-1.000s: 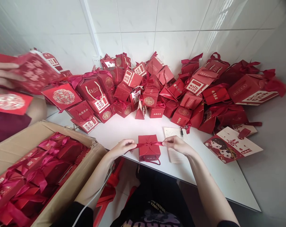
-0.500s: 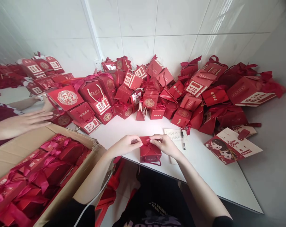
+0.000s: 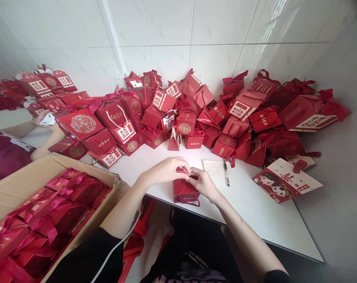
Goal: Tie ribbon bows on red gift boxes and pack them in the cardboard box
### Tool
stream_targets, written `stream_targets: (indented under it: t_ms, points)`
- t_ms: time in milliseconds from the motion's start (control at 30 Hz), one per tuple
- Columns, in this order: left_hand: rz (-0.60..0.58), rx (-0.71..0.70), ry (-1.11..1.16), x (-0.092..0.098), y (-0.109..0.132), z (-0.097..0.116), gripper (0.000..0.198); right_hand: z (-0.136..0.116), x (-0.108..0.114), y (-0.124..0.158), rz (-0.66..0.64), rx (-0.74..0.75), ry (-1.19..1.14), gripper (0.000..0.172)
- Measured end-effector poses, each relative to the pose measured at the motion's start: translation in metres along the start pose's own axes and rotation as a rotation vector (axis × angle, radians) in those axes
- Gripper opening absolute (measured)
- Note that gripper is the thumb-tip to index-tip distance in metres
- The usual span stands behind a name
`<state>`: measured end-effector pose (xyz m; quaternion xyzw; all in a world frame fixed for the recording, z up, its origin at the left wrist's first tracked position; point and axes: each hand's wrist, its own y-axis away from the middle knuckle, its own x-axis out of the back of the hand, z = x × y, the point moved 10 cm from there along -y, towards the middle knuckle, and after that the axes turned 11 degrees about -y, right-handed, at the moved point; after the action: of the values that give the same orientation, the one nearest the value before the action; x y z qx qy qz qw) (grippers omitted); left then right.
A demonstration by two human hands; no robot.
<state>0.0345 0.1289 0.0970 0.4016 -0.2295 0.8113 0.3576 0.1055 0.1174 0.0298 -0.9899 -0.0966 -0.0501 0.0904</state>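
Observation:
A small red gift box (image 3: 184,192) with a twisted cord handle stands near the front edge of the white table (image 3: 155,167). My left hand (image 3: 173,169) arches over its top, fingers bent and closed on a dark red ribbon (image 3: 181,170). From the other side my right hand (image 3: 204,183) pinches the ribbon at the top of the box, thumb against fingertips. The two hands' fingertips meet there, so the ribbon's knot or bow is mostly hidden.
Many red gift boxes (image 3: 186,122) are piled along the wall. Left of me stands a cardboard carton (image 3: 56,162) full of beribboned boxes. A notebook (image 3: 216,173), a pen (image 3: 226,173) and an illustrated card box (image 3: 280,184) lie right. A co-worker's hand (image 3: 43,118) holds something white at far left.
My left hand has moved right, over the box top to meet my right hand. The co-worker's nearer hand has drawn back from above the carton's edge. The view has shifted slightly.

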Motion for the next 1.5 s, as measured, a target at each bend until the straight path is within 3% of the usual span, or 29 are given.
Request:
stream_targets:
  t_ms: [233, 467, 633, 800, 1033, 1367, 1500]
  points:
    - [0.033, 0.051, 0.128, -0.003, -0.015, -0.022, 0.006, 0.002, 0.002, 0.002, 0.0, 0.021, 0.015, 0.012]
    - [0.138, 0.167, 0.145, -0.021, 0.001, -0.054, 0.011, 0.009, 0.004, 0.002, 0.052, -0.025, -0.178, 0.013]
    - [0.284, 0.09, 0.087, -0.028, 0.02, -0.047, 0.011, 0.011, 0.009, 0.001, 0.13, 0.005, -0.181, 0.015]
    - [0.34, 0.058, 0.039, -0.033, 0.035, -0.034, 0.017, 0.009, 0.013, 0.004, 0.171, 0.016, -0.158, 0.014]
    - [0.5, 0.221, 0.084, -0.038, 0.039, -0.045, 0.013, 0.005, 0.013, 0.006, 0.164, 0.025, -0.065, 0.01]
    - [0.525, 0.34, 0.266, -0.043, 0.034, -0.058, 0.031, 0.004, 0.01, 0.001, 0.038, 0.019, -0.061, 0.012]
    - [0.564, 0.349, 0.325, -0.042, 0.034, -0.062, 0.033, -0.006, 0.016, 0.008, 0.122, 0.123, 0.025, 0.01]
